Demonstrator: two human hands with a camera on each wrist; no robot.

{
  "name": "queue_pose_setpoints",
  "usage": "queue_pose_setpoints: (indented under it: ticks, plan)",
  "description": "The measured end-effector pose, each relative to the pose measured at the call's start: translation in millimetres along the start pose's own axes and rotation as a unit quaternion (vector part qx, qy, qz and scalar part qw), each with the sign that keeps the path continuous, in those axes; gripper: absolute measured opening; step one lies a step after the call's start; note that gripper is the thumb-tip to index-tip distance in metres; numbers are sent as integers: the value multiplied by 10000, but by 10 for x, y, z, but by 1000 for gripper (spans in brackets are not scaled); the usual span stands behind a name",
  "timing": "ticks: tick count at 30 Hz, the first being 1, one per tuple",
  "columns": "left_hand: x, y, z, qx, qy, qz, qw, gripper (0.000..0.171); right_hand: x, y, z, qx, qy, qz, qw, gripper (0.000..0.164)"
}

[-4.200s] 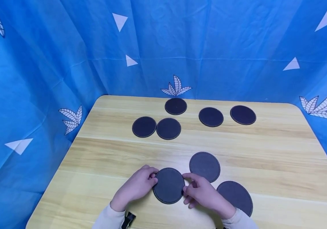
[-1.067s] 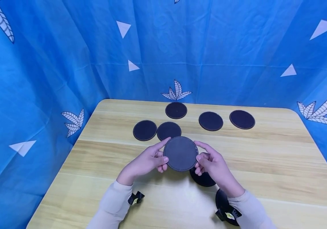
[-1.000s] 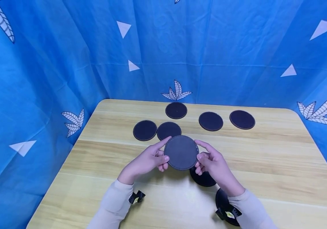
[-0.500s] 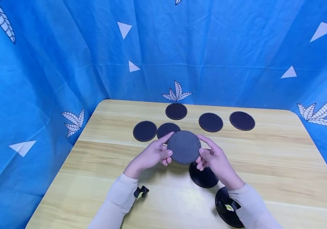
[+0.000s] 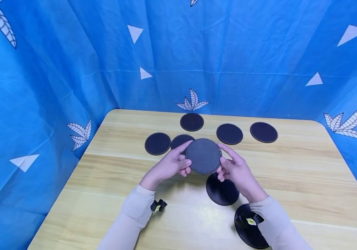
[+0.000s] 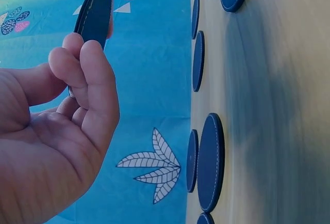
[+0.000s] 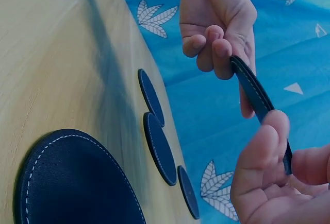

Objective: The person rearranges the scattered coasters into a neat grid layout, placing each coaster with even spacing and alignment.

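A round black coaster [image 5: 204,156] with stitching round its rim is held in the air above the middle of the table. My left hand [image 5: 169,166] pinches its left edge between thumb and fingers, and my right hand [image 5: 237,171] pinches the right edge. Both wrist views show the coaster [image 6: 97,15] off the tabletop, tilted, with fingers on either side of its edge. Below the right hand lies a second coaster [image 5: 222,191], partly covered by the fingers. Another coaster [image 5: 248,232] lies beneath the right forearm, partly hidden by the sleeve and wrist camera.
Several more coasters lie flat toward the back of the wooden table [image 5: 103,180]: one at the far edge [image 5: 192,122], a left coaster [image 5: 157,143] beside a partly hidden one [image 5: 180,141], and two at right, a nearer coaster [image 5: 229,134] and a farther coaster [image 5: 264,132]. A blue curtain [image 5: 178,41] hangs behind.
Both hands, first at the coaster low near the table's front, have lifted it; over the last second they carry it slightly forward and right. The lying coasters stay put.
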State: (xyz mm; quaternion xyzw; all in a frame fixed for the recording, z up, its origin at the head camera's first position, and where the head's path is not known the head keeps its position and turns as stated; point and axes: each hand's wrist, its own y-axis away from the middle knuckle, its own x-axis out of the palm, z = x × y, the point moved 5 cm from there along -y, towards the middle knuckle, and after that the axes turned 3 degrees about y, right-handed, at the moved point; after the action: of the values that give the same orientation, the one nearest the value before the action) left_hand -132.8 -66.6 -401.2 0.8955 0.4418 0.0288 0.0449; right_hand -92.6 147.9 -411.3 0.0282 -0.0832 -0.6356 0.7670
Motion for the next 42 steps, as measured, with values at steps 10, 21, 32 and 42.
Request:
queue_pose_setpoints:
  ticks: [10,21,32,42]
  plan:
    - [25,-50,-29,-7,-1,-32,10000,73,-21,-12,6,-72,-295,43,9995,52]
    - [49,-127,-9,-47,31,-71,10000,73,-87,-69,2,-47,-223,-21,9997,51]
    - [61,-230,40,-154,61,-197,9997,74,-147,-128,-14,46,-308,-22,9995,54]
    - [79,-325,73,-279,99,-286,9992,73,-199,-175,-39,84,-316,-90,9994,55]
